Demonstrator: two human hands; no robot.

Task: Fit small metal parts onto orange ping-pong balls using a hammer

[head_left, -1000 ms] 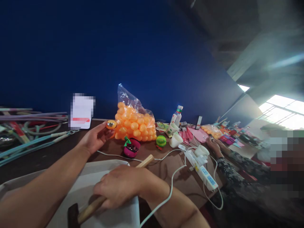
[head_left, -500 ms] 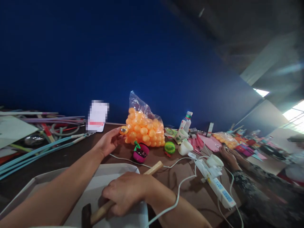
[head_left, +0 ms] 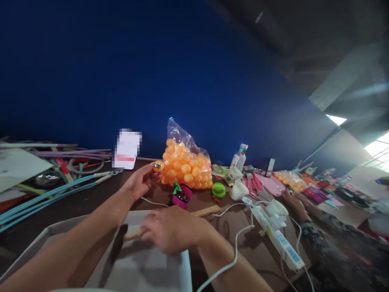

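My left hand (head_left: 139,181) pinches a small orange ball (head_left: 158,166) with a shiny metal piece set in it, held up just left of a clear bag of orange balls (head_left: 186,164). My right hand (head_left: 174,228) is closed round the wooden handle of a hammer (head_left: 133,232), raised over a white tray (head_left: 152,267). The hammer's dark head points left, its handle end sticks out right toward a pink cup (head_left: 181,196) with a green bow.
A white power strip (head_left: 281,241) and cables lie right of the tray. A green ball (head_left: 218,190), white cups, a bottle (head_left: 238,157) and pink papers sit behind. Blue cords and rods (head_left: 51,188) lie left. Another person's hand (head_left: 293,202) rests at the right.
My right hand has lifted and swung the hammer, so its head has come up from the tray's near edge to the left of my hand. My left hand keeps holding the ball.
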